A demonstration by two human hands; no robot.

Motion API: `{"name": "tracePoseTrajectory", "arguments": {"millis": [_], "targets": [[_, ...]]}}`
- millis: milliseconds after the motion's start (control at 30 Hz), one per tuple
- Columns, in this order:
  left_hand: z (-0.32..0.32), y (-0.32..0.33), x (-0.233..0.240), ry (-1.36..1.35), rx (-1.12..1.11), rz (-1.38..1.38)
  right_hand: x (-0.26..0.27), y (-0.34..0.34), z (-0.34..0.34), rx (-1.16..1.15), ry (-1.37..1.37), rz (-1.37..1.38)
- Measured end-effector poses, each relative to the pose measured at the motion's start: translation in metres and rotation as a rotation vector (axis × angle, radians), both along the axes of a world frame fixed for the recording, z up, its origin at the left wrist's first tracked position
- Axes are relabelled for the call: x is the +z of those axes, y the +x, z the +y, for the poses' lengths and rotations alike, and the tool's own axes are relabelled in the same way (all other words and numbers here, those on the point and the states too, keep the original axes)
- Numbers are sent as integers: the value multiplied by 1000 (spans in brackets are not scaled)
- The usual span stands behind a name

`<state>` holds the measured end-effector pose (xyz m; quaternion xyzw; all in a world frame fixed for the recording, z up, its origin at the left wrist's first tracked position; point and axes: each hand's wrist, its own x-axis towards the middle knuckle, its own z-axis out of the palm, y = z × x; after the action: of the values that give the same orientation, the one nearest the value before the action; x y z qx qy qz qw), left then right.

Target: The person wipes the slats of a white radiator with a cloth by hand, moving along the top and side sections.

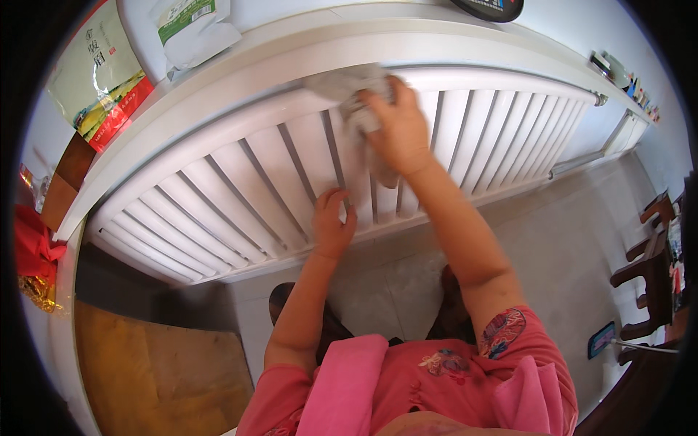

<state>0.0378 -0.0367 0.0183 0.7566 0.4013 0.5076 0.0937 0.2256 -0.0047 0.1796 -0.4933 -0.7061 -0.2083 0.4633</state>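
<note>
A white radiator (305, 158) with upright columns stretches across the view under a pale ledge. My right hand (398, 125) grips a light grey cloth (357, 90) at the radiator's top rail, and part of the cloth hangs down over the columns, blurred. Lower and to the left, my left hand (334, 223) is beside the front of the columns with its fingers bent and apart, holding nothing. Whether its fingertips touch the metal I cannot tell.
On the ledge (425, 43) stand a tea pouch (101, 71), a white packet (199, 38) and a dark round object (491, 6). A brown board (163, 376) lies lower left. Dark wooden furniture (654, 272) and a flat mop head (601, 339) are at the right.
</note>
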Motion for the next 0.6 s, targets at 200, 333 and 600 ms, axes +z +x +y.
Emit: {"name": "tracePoseTrajectory", "arguments": {"millis": [200,333,600], "targets": [[8,-31,-34,-245,210,-377,-6,120,12,-281,46,410],[18,-51,-41,-305,167,-461,-5,106,20,-257,141,420],[18,-52,-33,-101,196,-198,-8,-1,10,-81,187,12]]}}
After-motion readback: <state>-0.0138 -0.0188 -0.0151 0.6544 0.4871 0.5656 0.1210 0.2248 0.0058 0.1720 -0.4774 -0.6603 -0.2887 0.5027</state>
